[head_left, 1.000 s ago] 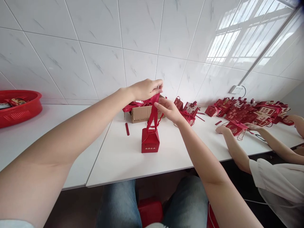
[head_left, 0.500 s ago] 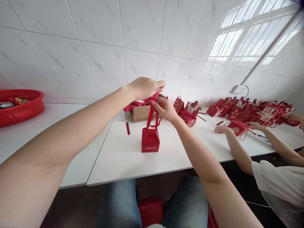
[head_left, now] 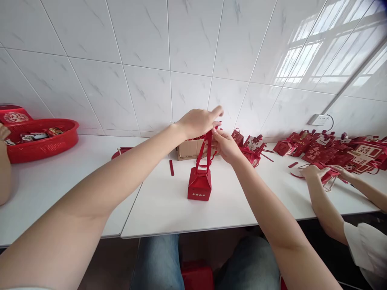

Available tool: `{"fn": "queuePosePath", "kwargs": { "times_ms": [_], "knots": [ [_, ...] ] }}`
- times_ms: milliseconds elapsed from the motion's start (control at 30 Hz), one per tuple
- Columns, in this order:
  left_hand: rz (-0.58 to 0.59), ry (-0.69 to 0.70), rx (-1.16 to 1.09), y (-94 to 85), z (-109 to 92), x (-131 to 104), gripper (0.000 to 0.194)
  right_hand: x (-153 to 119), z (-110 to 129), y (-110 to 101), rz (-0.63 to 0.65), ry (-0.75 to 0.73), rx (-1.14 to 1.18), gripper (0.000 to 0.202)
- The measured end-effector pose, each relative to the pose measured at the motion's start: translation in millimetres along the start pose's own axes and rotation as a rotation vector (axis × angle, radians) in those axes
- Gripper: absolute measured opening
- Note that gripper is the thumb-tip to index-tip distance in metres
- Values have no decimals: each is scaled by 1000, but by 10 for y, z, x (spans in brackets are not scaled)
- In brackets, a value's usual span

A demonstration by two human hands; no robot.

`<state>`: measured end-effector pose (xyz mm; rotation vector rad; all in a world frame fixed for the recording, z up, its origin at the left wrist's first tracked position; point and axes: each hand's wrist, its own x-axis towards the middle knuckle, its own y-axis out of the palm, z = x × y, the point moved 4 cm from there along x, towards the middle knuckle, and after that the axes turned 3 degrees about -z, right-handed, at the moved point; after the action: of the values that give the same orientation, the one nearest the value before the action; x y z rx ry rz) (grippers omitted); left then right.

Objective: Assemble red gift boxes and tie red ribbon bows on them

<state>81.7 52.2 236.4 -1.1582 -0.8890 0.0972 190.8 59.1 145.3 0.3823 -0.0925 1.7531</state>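
Note:
A small red box (head_left: 199,185) with pale lettering stands upright on the white table (head_left: 163,213). From its top, a red ribbon (head_left: 209,151) runs up in two strands to both hands. My right hand (head_left: 225,144) pinches the ribbon near its upper end. Over it, my left hand (head_left: 199,123) has its fingers at the ribbon's top, with the index finger stretched out and slightly blurred. Its thumb and fingertips close on the ribbon there. Behind the hands, a cardboard box (head_left: 189,150) is partly hidden.
A red strip (head_left: 171,168) lies left of the small box. At the left stands a red basket (head_left: 45,150) with packets, beside another person's arm (head_left: 3,169). Decorated red boxes (head_left: 322,155) crowd the right, where another person's hands (head_left: 314,172) hold one.
The view has shifted left, showing more of the basket and an arm there. My left index finger has stretched out over the ribbon. The person at right now has both hands on a red box.

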Motion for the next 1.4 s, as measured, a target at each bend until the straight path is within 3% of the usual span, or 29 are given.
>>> {"fn": "queuePosePath", "kwargs": {
  "times_ms": [167,333,400,500,567,633,733,867,933,1033,1133,1233,1400],
  "knots": [
    [-216,-8,-216,237,-22,-409,38,27,-20,-49,78,165,107,27],
    [-225,189,-151,657,-116,-727,15,64,56,-98,67,311,117,15],
    [-230,207,-162,755,-131,-779,9,63,103,-113,71,334,108,14],
    [-376,124,-287,756,-98,-817,8,43,167,-113,124,328,79,14],
    [-511,-24,-437,714,-25,-826,13,23,198,-110,162,311,51,15],
    [-561,-173,-601,698,49,-810,17,3,232,-109,198,286,4,16],
    [-418,-243,-843,734,85,-729,38,-26,333,-113,259,185,-223,22],
    [-93,-331,-1139,840,86,-678,50,-68,522,-105,297,14,-816,25],
    [-40,-366,-1241,851,97,-687,52,-83,602,-70,278,-104,-1076,21],
    [-50,-424,-1404,836,124,-677,46,-123,642,24,249,-339,-1310,17],
    [3,-502,-1542,848,129,-608,25,-188,593,84,244,-546,-1371,22],
    [86,-525,-1617,873,112,-509,26,-236,539,58,210,-687,-1354,25],
    [-56,-527,-1457,843,182,-430,29,-241,491,-61,151,-777,-1205,26]
  ]
}}
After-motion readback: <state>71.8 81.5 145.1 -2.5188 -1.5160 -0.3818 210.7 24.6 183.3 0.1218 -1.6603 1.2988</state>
